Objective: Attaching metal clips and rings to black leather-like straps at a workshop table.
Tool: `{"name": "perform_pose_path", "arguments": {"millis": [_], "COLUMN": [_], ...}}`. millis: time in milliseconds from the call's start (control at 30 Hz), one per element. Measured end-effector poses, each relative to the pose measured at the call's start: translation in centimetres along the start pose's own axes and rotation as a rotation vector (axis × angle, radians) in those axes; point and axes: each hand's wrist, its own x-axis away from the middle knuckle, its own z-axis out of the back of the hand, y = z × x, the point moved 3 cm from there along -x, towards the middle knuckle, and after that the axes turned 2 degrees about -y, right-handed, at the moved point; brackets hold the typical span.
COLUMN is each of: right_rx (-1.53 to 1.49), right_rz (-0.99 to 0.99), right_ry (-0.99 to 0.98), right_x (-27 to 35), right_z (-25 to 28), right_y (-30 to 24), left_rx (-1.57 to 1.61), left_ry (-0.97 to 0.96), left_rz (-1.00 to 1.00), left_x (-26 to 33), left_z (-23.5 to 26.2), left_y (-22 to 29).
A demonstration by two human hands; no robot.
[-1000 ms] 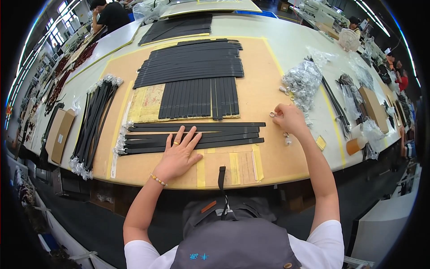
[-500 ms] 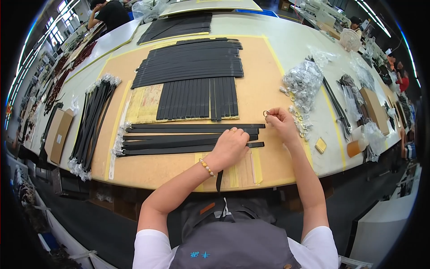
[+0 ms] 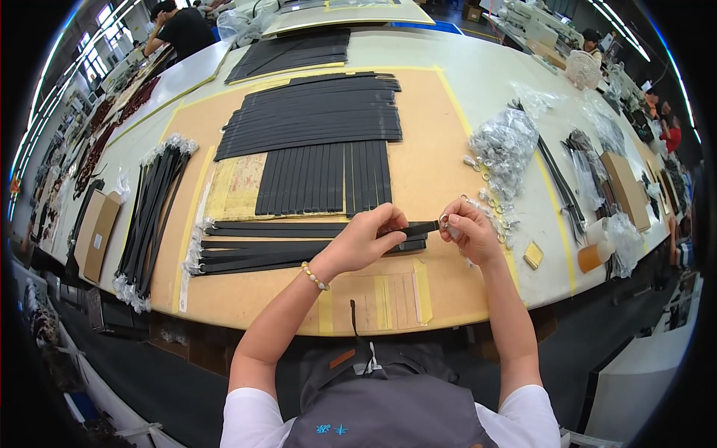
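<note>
My left hand [image 3: 366, 240] is closed on a black strap [image 3: 424, 228] near its right end, lifting that end off the table. At the strap's tip my right hand [image 3: 474, 233] pinches a small metal ring [image 3: 444, 222]. Ring and strap end meet there, but whether the strap passes through the ring I cannot tell. Under and left of my left hand lie several more black straps [image 3: 269, 261] side by side, with clear plastic wrapping on their left ends. Beyond them, short black strips [image 3: 302, 179] stand in a row below a wide layer of long black strips [image 3: 314, 112].
A bundle of wrapped straps [image 3: 153, 216] and a cardboard box [image 3: 97, 235] lie at the left. To the right are a heap of plastic-wrapped metal fittings [image 3: 504, 145], loose rings [image 3: 508, 222], a small yellow block [image 3: 532, 255] and an amber container [image 3: 594, 255]. Other people work farther back.
My left hand has taken hold of a strap and raised its end. My right hand has brought the ring nearer to me, to the strap's tip. The view has shifted slightly.
</note>
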Motion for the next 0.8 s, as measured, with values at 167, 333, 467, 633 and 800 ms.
{"name": "perform_pose_path", "arguments": {"millis": [167, 333, 467, 633, 800], "right_rx": [-0.116, -0.255, -0.258, -0.221, -0.293], "right_rz": [-0.011, -0.064, -0.104, -0.064, -0.076], "right_ry": [-0.103, -0.172, -0.287, -0.239, -0.253], "right_x": [-0.8, -1.2, -1.8, -1.6, -1.0], "right_z": [-1.7, -3.7, -4.0, -5.2, -4.4], "right_y": [0.8, 1.1, 2.2, 2.7, 3.2], "left_rx": [0.02, 0.052, 0.08, 0.062, 0.071], "left_ry": [0.062, 0.128, 0.089, 0.179, 0.165], "left_rz": [-0.093, -0.086, -0.037, -0.175, -0.131], "left_x": [0.0, 0.5, 0.7, 1.0, 1.6], "left_z": [-0.2, 0.1, 0.0, -0.1, 0.1], "left_y": [0.5, 0.1, 0.2, 0.3, 1.5]}}
